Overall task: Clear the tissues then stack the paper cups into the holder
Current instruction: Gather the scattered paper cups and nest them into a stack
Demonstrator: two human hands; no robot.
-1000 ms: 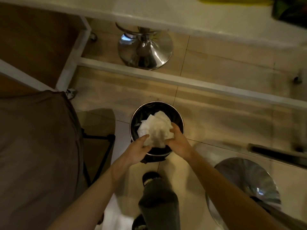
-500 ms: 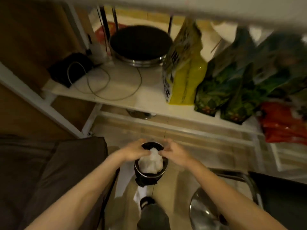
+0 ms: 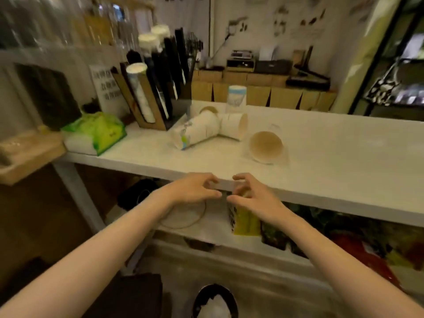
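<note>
Both hands hover at the front edge of the white counter (image 3: 321, 143), fingers curled and half open, nothing in either; the left hand (image 3: 192, 190) and right hand (image 3: 250, 198) sit just beside each other, thumbs nearly meeting, which I judge a posture of hands freed and rising toward the cups. White tissues (image 3: 213, 307) lie in the dark bin (image 3: 197, 301) on the floor at six o'clock, so the clearing part looks done; no loose tissue shows on the counter, though the picture is blurred.

The paper cups lie scattered at twelve o'clock from the hands: a lying stack of cups (image 3: 195, 131) on its side, touching a second lying cup (image 3: 234, 125) at an angle; an upright cup (image 3: 236, 97) with a blue band behind them; a cup facing the camera (image 3: 266, 144) at one o'clock, apart from the rest. The cup holder (image 3: 156, 92) stands at eleven o'clock, its slanted channels already carrying stacks; the slant lets cups slide in mouth-first, I suppose.

A green tissue pack (image 3: 96, 131) sits at ten o'clock beside the holder, not in the path; the lying stack rests just beside the holder's foot and may roll if nudged; bags on the lower shelf (image 3: 247, 221) are partly hidden by the right hand.
</note>
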